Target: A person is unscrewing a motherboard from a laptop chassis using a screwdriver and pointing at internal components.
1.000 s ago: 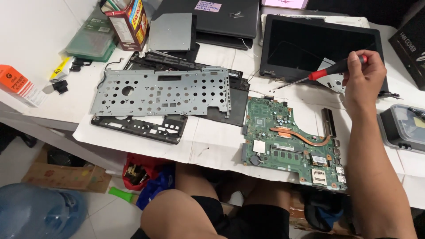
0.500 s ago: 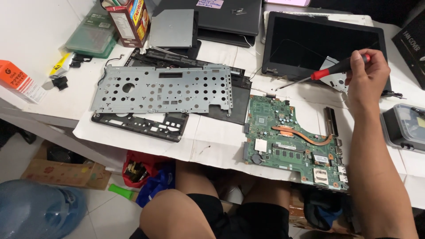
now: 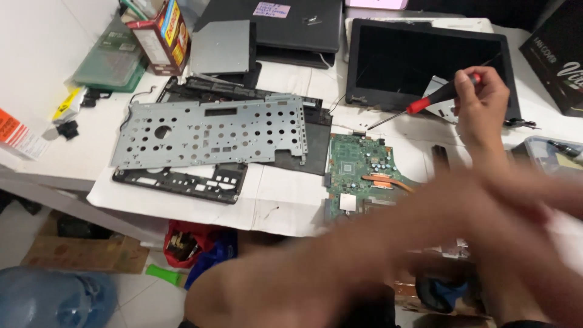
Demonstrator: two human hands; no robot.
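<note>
1. Right hand (image 3: 480, 100) raised over the bench (image 3: 73, 152), fingers clamped on a red-handled screwdriver (image 3: 419, 104) beside the laptop screen (image 3: 413, 61).
2. Left hand, a blur crossing the circuit board (image 3: 358, 161); grip unreadable.

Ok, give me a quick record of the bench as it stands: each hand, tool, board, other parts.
right hand: raised over the table, gripping a screwdriver
screwdriver: red and black handle, tip pointing down-left, above the white table
left hand: motion-blurred, sweeping across the lower frame; contents unclear
green circuit board: flat on white paper, partly hidden by the blur
perforated metal plate: left of board, on a black frame
screen panel: behind the board
</note>
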